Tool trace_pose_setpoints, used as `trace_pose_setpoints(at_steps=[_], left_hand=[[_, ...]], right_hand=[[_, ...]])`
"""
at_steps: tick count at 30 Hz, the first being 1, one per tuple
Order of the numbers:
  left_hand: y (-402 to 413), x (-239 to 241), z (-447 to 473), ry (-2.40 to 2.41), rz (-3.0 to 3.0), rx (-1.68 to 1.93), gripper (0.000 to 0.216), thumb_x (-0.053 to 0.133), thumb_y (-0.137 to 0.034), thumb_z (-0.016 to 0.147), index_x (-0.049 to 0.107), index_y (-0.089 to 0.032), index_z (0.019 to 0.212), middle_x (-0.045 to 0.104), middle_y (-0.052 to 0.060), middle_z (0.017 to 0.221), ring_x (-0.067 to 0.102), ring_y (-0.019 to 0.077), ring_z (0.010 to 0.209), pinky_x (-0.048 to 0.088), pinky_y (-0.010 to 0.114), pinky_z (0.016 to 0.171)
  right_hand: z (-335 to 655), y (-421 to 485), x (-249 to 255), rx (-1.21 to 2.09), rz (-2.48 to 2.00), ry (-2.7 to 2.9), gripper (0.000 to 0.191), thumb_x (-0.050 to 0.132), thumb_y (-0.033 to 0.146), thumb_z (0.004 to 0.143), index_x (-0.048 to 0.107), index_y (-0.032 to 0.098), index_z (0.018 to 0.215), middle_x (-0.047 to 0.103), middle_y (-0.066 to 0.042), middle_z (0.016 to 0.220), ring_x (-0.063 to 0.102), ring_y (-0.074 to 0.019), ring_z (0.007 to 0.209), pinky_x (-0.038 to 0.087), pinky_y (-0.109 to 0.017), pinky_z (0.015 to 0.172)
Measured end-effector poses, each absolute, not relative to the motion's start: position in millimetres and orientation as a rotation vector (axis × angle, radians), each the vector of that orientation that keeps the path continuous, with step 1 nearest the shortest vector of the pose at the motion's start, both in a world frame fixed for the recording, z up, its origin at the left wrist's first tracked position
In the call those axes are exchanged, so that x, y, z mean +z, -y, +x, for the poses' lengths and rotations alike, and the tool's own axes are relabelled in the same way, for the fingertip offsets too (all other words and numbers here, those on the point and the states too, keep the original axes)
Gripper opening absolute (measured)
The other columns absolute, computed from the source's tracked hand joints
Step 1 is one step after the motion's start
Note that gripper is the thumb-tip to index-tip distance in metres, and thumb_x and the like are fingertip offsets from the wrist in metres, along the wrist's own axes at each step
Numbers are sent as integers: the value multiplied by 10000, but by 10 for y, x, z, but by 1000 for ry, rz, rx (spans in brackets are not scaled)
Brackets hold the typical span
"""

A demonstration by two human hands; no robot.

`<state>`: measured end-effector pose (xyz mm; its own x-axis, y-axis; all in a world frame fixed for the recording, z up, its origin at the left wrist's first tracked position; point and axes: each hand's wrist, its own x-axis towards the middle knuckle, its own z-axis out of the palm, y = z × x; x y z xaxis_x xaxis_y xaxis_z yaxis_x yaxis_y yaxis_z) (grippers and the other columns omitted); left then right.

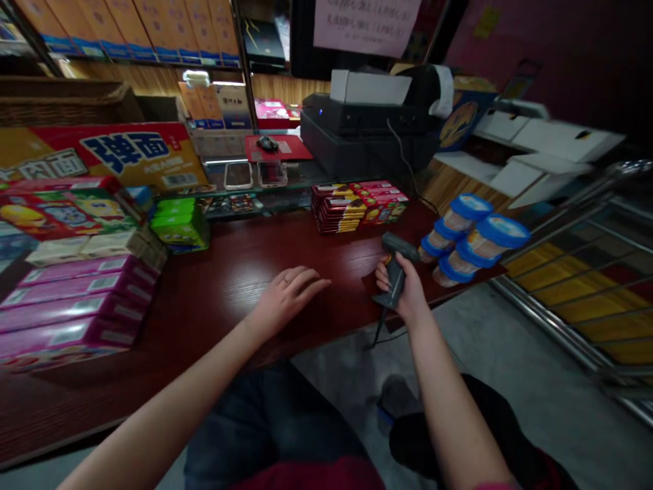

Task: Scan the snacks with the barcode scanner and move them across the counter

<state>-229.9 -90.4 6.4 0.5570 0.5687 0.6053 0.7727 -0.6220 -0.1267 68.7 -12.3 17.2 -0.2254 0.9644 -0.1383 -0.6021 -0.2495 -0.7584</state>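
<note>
Left hand point(289, 294) lies open on the bench point(214, 272). Right hand point(405, 296) clasps a scanner point(399, 245) by its handle; it looks light and rigid.

Looking forward and down from head height, hanging close over the near edge of the dark red wooden counter point(214, 299), facing the wooden shelves of orange boxes point(153, 76) beyond, taking in the grey floor point(510, 354) at right.
</note>
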Motion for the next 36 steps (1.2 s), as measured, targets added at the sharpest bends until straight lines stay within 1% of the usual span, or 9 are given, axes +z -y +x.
trace_pose_setpoints(at_steps=[3, 6, 13, 17, 20, 24, 27, 31, 36], left_hand=[[256, 25, -1716, 1067, -2410, -706, 504, 569, -147, 1030, 588, -254, 1522, 712, 86, 1394, 641, 255, 1345, 532, 393, 1135], [-314, -3, -1251, 1140, -2382, -749, 541, 513, -186, 1060, 509, -234, 1599, 638, 104, 1533, 560, 267, 1469, 453, 425, 1223], [-1237, -14, -634, 1212, -2472, -908, 670, 359, -113, 1041, 281, -170, 1704, 355, 115, 1741, 321, 257, 1643, 255, 515, 1358], [-1444, -22, -485, 1372, -2393, -1097, 722, 364, -91, 1001, 209, -62, 1706, 201, 202, 1765, 227, 294, 1671, 216, 575, 1363], [-1480, -40, -446, 1429, -2381, -1178, 685, 361, -96, 1010, 280, -78, 1689, 265, 213, 1749, 256, 304, 1662, 217, 612, 1355], [-1483, -50, -434, 1367, -2404, -1240, 571, 368, -144, 1049, 458, -204, 1610, 411, 133, 1715, 309, 271, 1648, 255, 589, 1348], [-1491, -53, -439, 1337, -2388, -1264, 477, 391, -184, 1068, 566, -241, 1509, 508, 114, 1660, 334, 288, 1637, 284, 601, 1326], [-1438, -61, -475, 1271, -2434, -1187, 449, 422, -186, 1076, 583, -251, 1490, 682, 112, 1467, 459, 301, 1565, 341, 578, 1282], [-1101, -17, -631, 1144, -2450, -1067, 481, 459, -159, 1072, 554, -233, 1538, 722, 117, 1377, 566, 274, 1466, 366, 496, 1263]], right_hand=[[783, 111, 148, 1731, -681, 649, 277, 786, 412, 815, 615, 195, 841, 532, 56, 617, 408, -63, 464, 347, -127, 357], [799, 114, 129, 1711, -634, 590, 268, 771, 409, 830, 605, 199, 839, 526, 57, 632, 406, -63, 469, 345, -127, 359], [807, 106, 116, 1724, -556, 424, 250, 757, 386, 839, 589, 202, 864, 456, 73, 638, 386, -61, 480, 337, -116, 359], [835, 98, 128, 1763, -528, 389, 232, 743, 377, 869, 584, 209, 886, 459, 69, 659, 377, -65, 490, 343, -117, 362], [842, 95, 133, 1796, -518, 389, 233, 742, 381, 877, 581, 213, 896, 468, 66, 669, 370, -68, 496, 341, -121, 362], [843, 96, 124, 1792, -530, 371, 233, 729, 389, 889, 569, 220, 899, 462, 66, 671, 368, -71, 496, 338, -125, 364], [851, 98, 115, 1764, -518, 365, 243, 744, 386, 869, 580, 210, 902, 460, 67, 677, 372, -63, 502, 340, -117, 369], [863, 100, 119, 1741, -515, 375, 263, 764, 390, 847, 587, 201, 896, 443, 72, 680, 357, -52, 506, 340, -102, 374], [879, 175, 131, 1661, -536, 488, 278, 755, 442, 865, 575, 233, 900, 414, 66, 695, 340, -68, 506, 322, -107, 359]])
